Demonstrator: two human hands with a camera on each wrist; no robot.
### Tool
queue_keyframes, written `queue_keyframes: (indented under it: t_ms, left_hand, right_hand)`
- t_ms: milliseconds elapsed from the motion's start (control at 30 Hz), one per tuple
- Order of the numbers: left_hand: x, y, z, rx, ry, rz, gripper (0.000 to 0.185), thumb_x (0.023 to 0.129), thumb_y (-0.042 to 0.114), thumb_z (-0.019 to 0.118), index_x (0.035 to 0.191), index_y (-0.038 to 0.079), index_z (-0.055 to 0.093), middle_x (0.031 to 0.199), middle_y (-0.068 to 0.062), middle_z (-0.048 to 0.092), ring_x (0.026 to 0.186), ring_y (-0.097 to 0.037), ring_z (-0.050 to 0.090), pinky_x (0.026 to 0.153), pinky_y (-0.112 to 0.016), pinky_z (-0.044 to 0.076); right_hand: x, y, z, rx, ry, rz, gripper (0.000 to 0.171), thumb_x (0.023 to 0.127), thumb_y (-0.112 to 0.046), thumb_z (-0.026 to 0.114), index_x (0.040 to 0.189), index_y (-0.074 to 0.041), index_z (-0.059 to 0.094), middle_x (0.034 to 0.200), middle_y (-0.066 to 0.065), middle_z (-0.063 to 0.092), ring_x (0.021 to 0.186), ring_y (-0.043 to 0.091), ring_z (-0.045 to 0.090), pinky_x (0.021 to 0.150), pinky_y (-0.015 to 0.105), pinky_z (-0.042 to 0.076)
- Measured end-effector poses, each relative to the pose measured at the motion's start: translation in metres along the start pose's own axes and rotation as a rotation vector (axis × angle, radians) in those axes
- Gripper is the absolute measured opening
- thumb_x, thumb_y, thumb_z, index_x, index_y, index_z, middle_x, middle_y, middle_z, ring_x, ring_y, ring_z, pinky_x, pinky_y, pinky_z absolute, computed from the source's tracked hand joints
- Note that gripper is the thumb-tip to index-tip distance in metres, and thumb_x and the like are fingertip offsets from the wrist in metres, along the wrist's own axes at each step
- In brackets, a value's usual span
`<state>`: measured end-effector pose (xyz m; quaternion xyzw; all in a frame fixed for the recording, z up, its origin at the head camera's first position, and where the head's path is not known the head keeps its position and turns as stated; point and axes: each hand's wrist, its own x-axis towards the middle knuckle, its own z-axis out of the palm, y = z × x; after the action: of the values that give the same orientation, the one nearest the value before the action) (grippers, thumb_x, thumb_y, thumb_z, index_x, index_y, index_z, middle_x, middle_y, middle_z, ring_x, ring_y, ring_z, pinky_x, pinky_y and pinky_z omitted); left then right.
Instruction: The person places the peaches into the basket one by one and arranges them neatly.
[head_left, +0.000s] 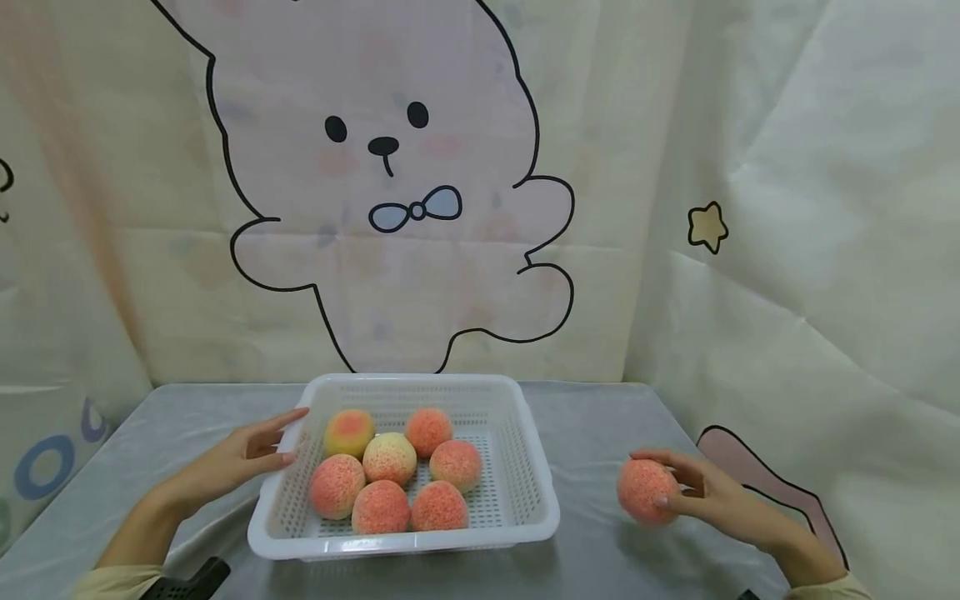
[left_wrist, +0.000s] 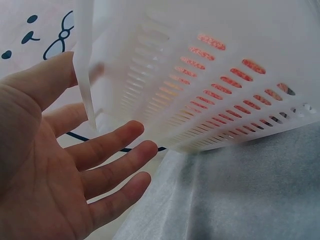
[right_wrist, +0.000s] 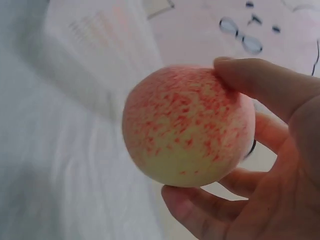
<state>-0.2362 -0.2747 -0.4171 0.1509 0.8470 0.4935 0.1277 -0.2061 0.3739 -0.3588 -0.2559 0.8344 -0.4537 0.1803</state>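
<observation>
On the right, my right hand point(head_left: 716, 492) grips a pinkish-red peach point(head_left: 647, 492) between thumb and fingers, raised over the grey tabletop with a shadow below it. The right wrist view shows this peach point(right_wrist: 187, 127) red-speckled above and pale yellow underneath. My left hand point(head_left: 243, 454) is at the left rim of a white perforated plastic basket point(head_left: 405, 546), thumb and index fingertips resting on the rim. In the left wrist view the other fingers point(left_wrist: 120, 165) stretch out loosely beneath the lip. Several peaches point(head_left: 381, 507) lie inside the basket, one of them yellower point(head_left: 349, 432).
A grey cloth covers the table point(head_left: 592, 417), and the basket stands near its middle. Behind hangs a curtain point(head_left: 600, 100) with a cartoon bear; further fabric point(head_left: 810, 250) closes off the right side. A black object point(head_left: 195, 579) shows by the left sleeve.
</observation>
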Motion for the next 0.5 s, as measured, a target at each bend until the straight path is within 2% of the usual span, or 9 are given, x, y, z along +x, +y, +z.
queue_keyframes:
  t_ms: [133, 333, 400, 500]
  left_hand:
    - [-0.001, -0.001, 0.001, -0.009, 0.003, 0.002, 0.075, 0.102, 0.028, 0.059, 0.163, 0.011, 0.018, 0.155, -0.034, 0.038, 0.128, -0.038, 0.058, 0.096, -0.061, 0.054]
    - [-0.001, -0.001, 0.002, -0.013, 0.015, 0.005, 0.076, 0.101, 0.028, 0.059, 0.163, 0.012, 0.018, 0.156, -0.034, 0.037, 0.127, -0.039, 0.059, 0.095, -0.060, 0.055]
    - [-0.001, -0.001, 0.002, -0.014, 0.015, 0.005, 0.077, 0.101, 0.028, 0.060, 0.163, 0.011, 0.017, 0.155, -0.035, 0.039, 0.126, -0.037, 0.060, 0.094, -0.060, 0.055]
    - [-0.002, -0.002, 0.002, -0.008, 0.007, 0.010, 0.077, 0.101, 0.027, 0.059, 0.163, 0.010, 0.016, 0.152, -0.036, 0.040, 0.124, -0.037, 0.061, 0.093, -0.062, 0.055]
  right_hand:
    - [0.020, -0.024, 0.006, -0.015, 0.044, -0.006, 0.049, 0.105, -0.009, 0.051, 0.153, -0.009, 0.041, 0.141, -0.015, 0.055, 0.118, 0.003, 0.060, 0.087, 0.031, 0.058]
    - [0.057, -0.054, 0.018, -0.022, 0.093, -0.068, 0.051, 0.103, -0.012, 0.056, 0.152, -0.015, 0.042, 0.147, 0.017, 0.048, 0.118, 0.011, 0.061, 0.087, 0.035, 0.058]
    - [0.068, -0.062, 0.023, -0.024, 0.112, -0.083, 0.052, 0.102, -0.014, 0.058, 0.151, -0.017, 0.044, 0.148, 0.018, 0.048, 0.120, 0.015, 0.061, 0.088, 0.036, 0.058]
    - [0.085, -0.070, 0.029, -0.015, 0.143, -0.078, 0.053, 0.100, -0.017, 0.062, 0.150, -0.021, 0.046, 0.149, 0.015, 0.050, 0.124, 0.021, 0.058, 0.091, 0.039, 0.055]
